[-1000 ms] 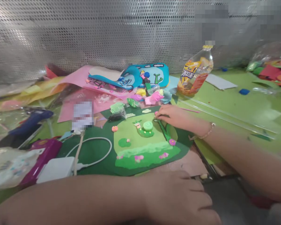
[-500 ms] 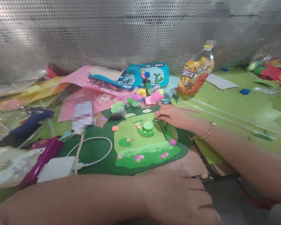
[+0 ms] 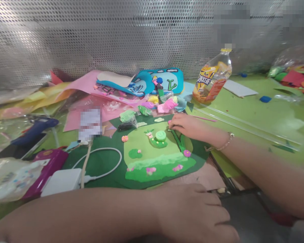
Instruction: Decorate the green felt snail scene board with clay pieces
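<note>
My right hand [image 3: 183, 124] bends over the upper right of a green clay picture, fingertips pinched together at a small pink clay piece [image 3: 169, 122] by the top of a green clay stem [image 3: 177, 140]. A purple-pink clay flower [image 3: 186, 153] sits at the stem's foot. Left of the stem is a green clay snail [image 3: 160, 138] with a coiled shell. The picture lies on a dark green sheet [image 3: 101, 172]. My left hand [image 3: 197, 212] lies palm down near the front edge, fingers loosely extended and close together, nothing seen in it; its fingertips are partly hidden.
Clay packets [image 3: 167, 105] and blue picture boards [image 3: 176, 81] lie behind the work. A drink bottle [image 3: 210, 81] leans at the back right, near clear rods [image 3: 253, 126]. On the left are a white charger [image 3: 62, 182] with cable, a purple case [image 3: 49, 165] and a blue glue gun [image 3: 38, 130].
Almost nothing differs. The view has shifted very slightly; both hands keep their places, the right one still at the top of the stem.
</note>
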`<state>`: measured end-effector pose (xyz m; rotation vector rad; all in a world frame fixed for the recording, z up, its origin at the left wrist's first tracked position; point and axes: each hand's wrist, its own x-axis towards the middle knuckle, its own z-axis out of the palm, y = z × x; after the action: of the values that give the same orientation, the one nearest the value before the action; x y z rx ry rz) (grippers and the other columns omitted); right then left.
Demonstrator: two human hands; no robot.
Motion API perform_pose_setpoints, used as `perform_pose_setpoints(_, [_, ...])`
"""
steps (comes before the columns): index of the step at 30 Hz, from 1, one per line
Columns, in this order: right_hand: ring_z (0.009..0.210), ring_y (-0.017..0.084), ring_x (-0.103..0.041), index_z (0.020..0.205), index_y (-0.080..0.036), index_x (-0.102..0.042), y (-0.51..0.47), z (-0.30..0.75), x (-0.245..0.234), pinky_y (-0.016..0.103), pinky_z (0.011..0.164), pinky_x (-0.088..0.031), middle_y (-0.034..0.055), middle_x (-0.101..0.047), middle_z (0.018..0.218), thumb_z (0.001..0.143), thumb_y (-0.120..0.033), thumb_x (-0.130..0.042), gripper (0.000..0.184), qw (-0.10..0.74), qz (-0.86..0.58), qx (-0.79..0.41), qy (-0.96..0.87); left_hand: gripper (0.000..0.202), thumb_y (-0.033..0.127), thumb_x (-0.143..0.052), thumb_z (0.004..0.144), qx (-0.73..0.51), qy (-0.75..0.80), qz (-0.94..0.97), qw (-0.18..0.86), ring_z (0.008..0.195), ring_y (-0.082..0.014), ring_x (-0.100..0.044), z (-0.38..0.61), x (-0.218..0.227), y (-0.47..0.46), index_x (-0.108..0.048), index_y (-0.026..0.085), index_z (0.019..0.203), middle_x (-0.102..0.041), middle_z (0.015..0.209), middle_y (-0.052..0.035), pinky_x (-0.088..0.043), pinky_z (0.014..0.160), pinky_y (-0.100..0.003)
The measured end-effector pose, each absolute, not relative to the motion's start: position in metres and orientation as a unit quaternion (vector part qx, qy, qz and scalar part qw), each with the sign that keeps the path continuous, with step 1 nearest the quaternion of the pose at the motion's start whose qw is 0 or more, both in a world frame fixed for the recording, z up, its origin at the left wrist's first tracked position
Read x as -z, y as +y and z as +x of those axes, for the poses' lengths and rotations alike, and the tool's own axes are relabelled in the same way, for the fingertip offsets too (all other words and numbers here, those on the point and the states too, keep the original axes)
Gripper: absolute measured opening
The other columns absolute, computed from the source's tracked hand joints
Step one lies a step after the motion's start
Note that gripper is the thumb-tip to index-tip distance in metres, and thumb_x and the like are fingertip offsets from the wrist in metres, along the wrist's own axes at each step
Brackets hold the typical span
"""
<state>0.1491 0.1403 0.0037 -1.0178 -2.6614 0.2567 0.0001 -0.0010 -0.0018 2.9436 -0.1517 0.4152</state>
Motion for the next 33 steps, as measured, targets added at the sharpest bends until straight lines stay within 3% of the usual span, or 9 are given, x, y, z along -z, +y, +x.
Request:
perform_pose_setpoints(12, [0.091, 0.020, -0.056, 0.093, -0.014, -0.065, 0.137, 0.150, -0.010, 0.034, 0.082, -0.044, 0.0091, -0.062, 0.095, 0.091, -0.018, -0.044, 0.022, 0.127, -0.363, -0.085, -0.919, 0.024, 0.029, -0.042, 0.089, -0.147, -0.051, 0.985, 0.079, 0.076, -0.0148, -0.058, 0.002, 0.000, 0.001, -0.063, 0.019, 0.090, -0.063, 0.078, 0.0005, -0.044, 0.070, -0.032])
perform_pose_setpoints(33, [0.079, 0.018, -0.047, 0.084, -0.013, -0.054, 0.131, 0.148, -0.015, 0.033, 0.076, -0.037, 0.0088, -0.053, 0.089, 0.096, -0.020, -0.032, 0.026, 0.074, -0.344, -0.019, -0.936, 0.021, 0.026, -0.045, 0.085, -0.137, -0.057, 0.985, 0.085, 0.076, -0.0149, -0.057, 0.001, -0.003, 0.001, -0.063, 0.017, 0.092, -0.063, 0.077, 0.0004, -0.044, 0.068, -0.034])
